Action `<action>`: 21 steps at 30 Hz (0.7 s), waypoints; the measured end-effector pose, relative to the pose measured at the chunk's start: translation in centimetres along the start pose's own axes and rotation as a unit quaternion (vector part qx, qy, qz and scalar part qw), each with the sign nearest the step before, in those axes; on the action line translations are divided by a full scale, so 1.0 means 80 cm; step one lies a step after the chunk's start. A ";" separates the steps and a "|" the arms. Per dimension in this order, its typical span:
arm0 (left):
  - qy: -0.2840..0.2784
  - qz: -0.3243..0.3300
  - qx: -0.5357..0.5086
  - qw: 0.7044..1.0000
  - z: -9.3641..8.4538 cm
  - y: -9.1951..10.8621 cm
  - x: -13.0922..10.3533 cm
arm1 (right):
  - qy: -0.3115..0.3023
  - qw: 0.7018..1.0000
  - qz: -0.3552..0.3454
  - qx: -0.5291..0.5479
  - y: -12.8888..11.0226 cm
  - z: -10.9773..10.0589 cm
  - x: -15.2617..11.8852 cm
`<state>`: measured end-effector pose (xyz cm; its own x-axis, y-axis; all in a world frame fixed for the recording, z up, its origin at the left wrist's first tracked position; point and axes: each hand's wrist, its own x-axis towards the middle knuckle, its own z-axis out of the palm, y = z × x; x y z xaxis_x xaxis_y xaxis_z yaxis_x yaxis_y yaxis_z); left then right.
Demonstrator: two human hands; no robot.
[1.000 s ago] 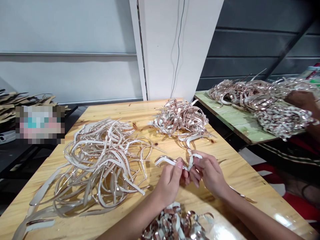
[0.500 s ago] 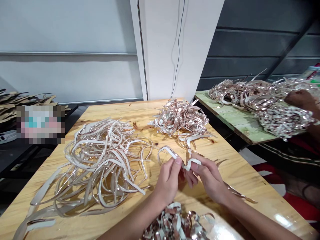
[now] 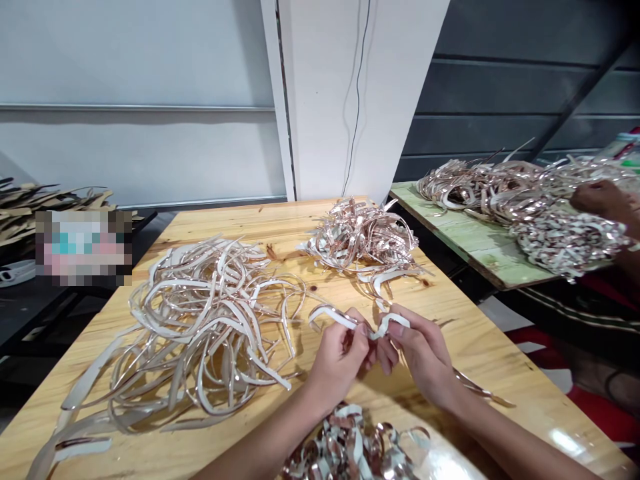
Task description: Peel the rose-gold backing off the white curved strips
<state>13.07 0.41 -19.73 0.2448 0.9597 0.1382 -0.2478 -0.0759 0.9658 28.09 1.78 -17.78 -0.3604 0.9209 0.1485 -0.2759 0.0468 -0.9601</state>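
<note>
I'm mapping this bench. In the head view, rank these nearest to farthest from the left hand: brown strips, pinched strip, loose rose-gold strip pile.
1. Pinched strip: held by the left hand.
2. Loose rose-gold strip pile: on that hand's left.
3. Brown strips: far left, on the dark table.

Over the table (image 3: 490, 347), the left hand (image 3: 337, 357) and right hand (image 3: 423, 350) sit close together, each pinching thumb against curled fingers; the left forearm (image 3: 270, 433) and right forearm (image 3: 505, 420) slant inward.
</note>
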 end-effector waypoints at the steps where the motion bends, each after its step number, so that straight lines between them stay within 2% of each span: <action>1: -0.002 -0.003 -0.008 1.000 0.000 0.001 -0.001 | 0.004 1.000 -0.008 0.003 0.001 -0.001 -0.001; 6: -0.007 -0.005 -0.006 1.000 -0.005 0.006 -0.004 | 0.005 0.999 -0.045 0.002 0.007 -0.005 -0.003; 12: -0.044 0.010 -0.034 0.998 -0.004 0.012 -0.003 | -0.025 0.998 -0.059 0.020 0.007 0.000 -0.003; 21: 0.016 0.006 0.053 0.998 0.004 0.015 -0.007 | -0.021 0.998 -0.065 0.018 -0.001 0.001 -0.001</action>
<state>12.89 -0.32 -18.55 0.2110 0.9667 0.1448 -0.1499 -0.1143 0.9821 28.07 1.70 -17.70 -0.3562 0.8910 0.2815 -0.3549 0.1496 -0.9228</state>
